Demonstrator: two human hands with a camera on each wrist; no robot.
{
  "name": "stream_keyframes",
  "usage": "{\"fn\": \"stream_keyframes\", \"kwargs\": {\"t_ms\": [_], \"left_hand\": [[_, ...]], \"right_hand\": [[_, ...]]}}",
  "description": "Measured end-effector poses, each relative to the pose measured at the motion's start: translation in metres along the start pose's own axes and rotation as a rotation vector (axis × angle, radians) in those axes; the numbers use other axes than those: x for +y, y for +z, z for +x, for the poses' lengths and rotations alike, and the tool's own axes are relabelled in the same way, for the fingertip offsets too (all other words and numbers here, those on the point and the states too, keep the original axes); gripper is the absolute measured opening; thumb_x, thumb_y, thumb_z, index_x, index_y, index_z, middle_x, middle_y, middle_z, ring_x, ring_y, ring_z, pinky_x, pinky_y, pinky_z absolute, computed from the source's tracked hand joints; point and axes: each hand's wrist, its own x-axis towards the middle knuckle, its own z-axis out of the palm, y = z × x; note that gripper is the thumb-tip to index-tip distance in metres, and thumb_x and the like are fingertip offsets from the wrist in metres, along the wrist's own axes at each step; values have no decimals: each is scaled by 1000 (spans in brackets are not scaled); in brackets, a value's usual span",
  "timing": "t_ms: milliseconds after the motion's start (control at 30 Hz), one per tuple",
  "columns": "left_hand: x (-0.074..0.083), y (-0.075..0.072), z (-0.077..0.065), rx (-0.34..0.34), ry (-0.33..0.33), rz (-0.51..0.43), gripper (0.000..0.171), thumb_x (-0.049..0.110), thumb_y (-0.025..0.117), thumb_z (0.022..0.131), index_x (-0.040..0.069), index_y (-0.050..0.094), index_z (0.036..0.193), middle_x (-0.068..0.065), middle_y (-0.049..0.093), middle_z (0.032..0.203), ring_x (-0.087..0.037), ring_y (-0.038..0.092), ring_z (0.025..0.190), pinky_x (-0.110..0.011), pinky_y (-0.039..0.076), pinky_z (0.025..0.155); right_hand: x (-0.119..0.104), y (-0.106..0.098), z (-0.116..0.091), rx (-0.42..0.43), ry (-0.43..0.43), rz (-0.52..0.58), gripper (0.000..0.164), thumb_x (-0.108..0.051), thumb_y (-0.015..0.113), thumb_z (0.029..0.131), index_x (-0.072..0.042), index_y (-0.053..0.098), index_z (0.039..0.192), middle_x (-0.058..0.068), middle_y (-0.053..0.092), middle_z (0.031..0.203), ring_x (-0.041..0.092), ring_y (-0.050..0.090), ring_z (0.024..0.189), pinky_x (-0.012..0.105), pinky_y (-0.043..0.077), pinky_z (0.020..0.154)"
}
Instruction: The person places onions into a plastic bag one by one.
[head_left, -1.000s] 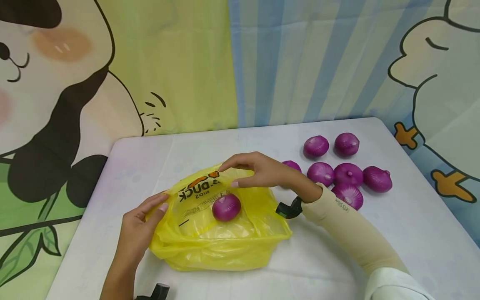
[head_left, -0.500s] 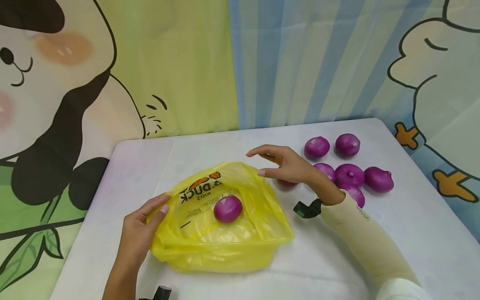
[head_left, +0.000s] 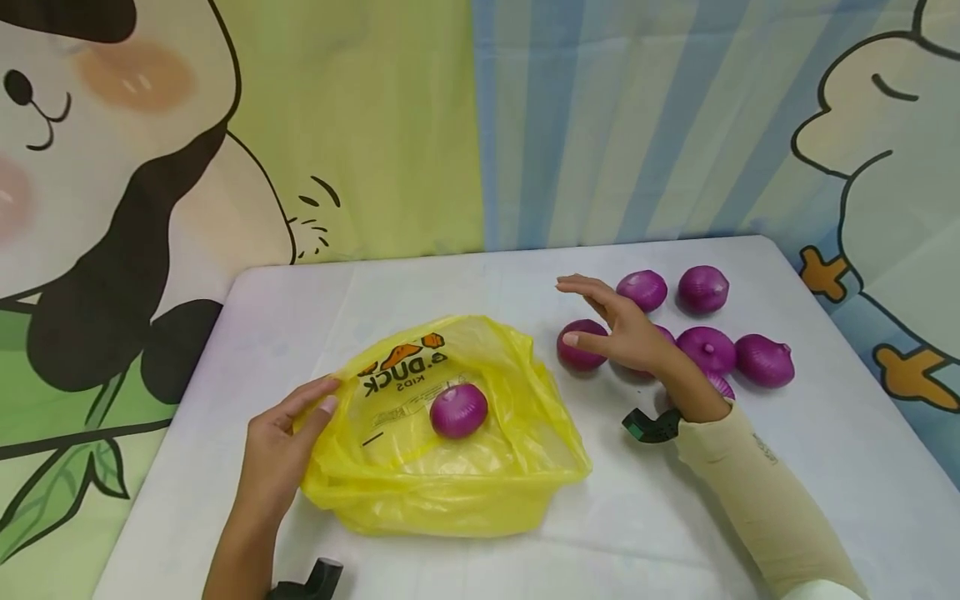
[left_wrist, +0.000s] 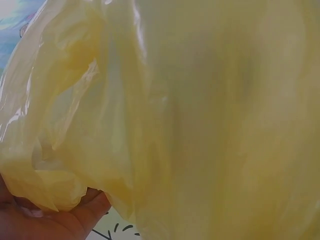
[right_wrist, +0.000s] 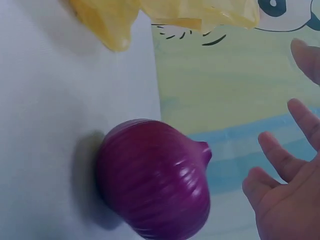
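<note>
My left hand (head_left: 281,446) pinches the left rim of a yellow plastic bag (head_left: 450,500); in the left wrist view the bag (left_wrist: 210,125) fills most of the picture, with the fingers (left_wrist: 92,210) at its lower left. Inside the bag's wide mouth lies one red onion (head_left: 459,411). Fingers spread, my right hand (head_left: 633,337) hovers among the loose onions, its thumb overlapping the nearest onion (head_left: 573,354). From the right wrist, an onion (right_wrist: 155,180) on the table shows apart from the extended fingers (right_wrist: 280,155).
Several more onions sit on the white table (head_left: 637,525) at the right, including two at the back, a middle onion (head_left: 705,350) and a rightmost onion (head_left: 765,361). Part of the cluster hides behind the right forearm. A cartoon curtain (head_left: 405,125) hangs behind the table.
My right hand has drawn back from over the bag and moved right to the loose onions. The left hand keeps its hold on the bag's rim; the onion inside stays put.
</note>
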Motion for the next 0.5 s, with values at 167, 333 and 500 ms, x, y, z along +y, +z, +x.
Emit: {"fn": "stream_keyframes", "kwargs": {"t_ms": [167,333,500], "left_hand": [[0,0,0,16,-15,-19,36,28,60,98,6,66,126,-2,60,132,-12,48,129,-10,40,96],[1,0,1,8,-30,-38,37,29,60,98,6,65,127,-2,59,133,-13,47,129,-10,39,96],[1,0,1,3,-43,-31,38,31,60,98,7,65,127,-2,58,134,-13,45,131,-10,39,96]], "right_hand": [[8,3,-4,36,67,-16,66,1,73,85,-8,45,144,10,38,150,22,21,144,43,14,118],[12,5,-8,89,136,-31,68,0,74,84,-7,44,145,10,39,149,23,26,142,43,14,118],[3,13,-12,173,192,-9,69,-1,73,85,-1,40,145,18,35,151,31,22,143,50,11,117]]}}
